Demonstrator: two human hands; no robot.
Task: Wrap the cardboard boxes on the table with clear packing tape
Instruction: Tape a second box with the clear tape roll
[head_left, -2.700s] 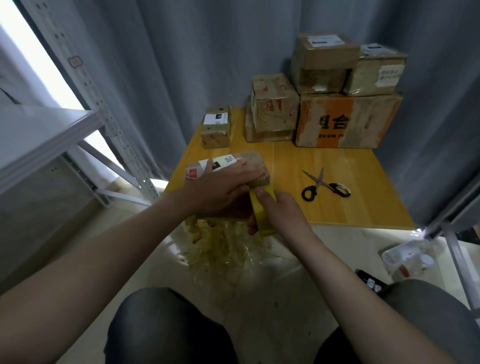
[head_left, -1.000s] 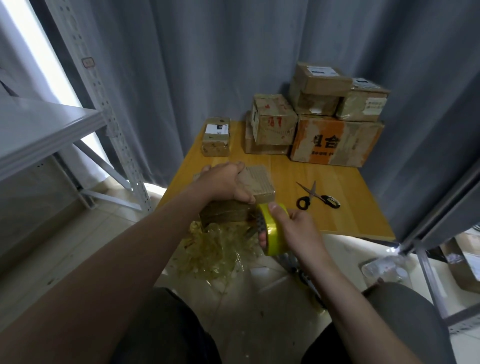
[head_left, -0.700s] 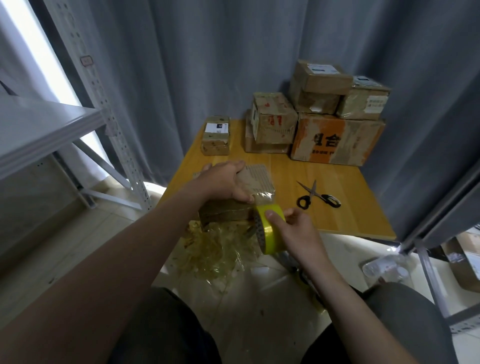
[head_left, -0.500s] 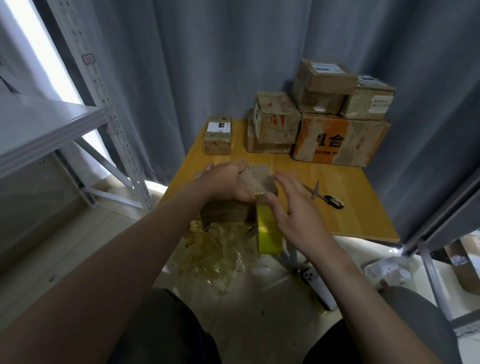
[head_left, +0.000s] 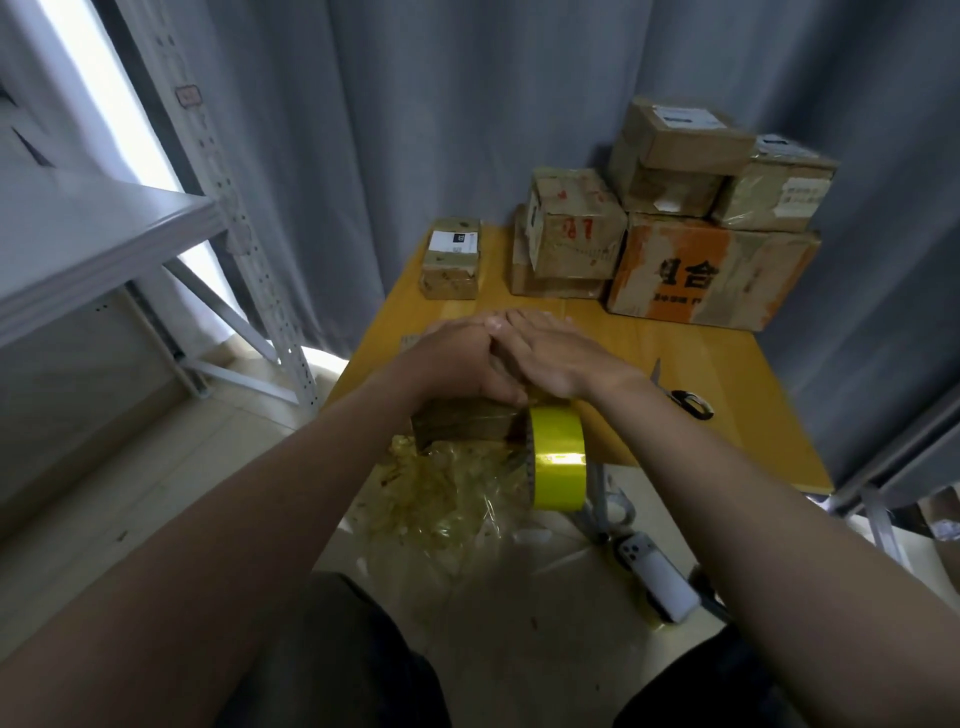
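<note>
A small cardboard box (head_left: 462, 423) sits at the near edge of the wooden table (head_left: 727, 415), only its front face showing. My left hand (head_left: 457, 358) lies over its top and holds it. My right hand (head_left: 556, 353) lies flat on the box top beside the left, fingers straight, pressing down. A yellow roll of tape (head_left: 558, 462) hangs free from the box's front right corner, below the table edge. Neither hand touches the roll.
Black-handled scissors (head_left: 685, 400) lie right of my hands. A small labelled box (head_left: 451, 257) and a stack of larger boxes (head_left: 706, 270) stand at the back. Crumpled tape scraps (head_left: 441, 499) and a phone (head_left: 654, 577) lie on the floor. A white metal shelf (head_left: 104, 234) stands left.
My right hand let go of the tape roll and moved up onto the box top, now flat and pressing. The roll hangs from the box. My left hand stayed on the box.
</note>
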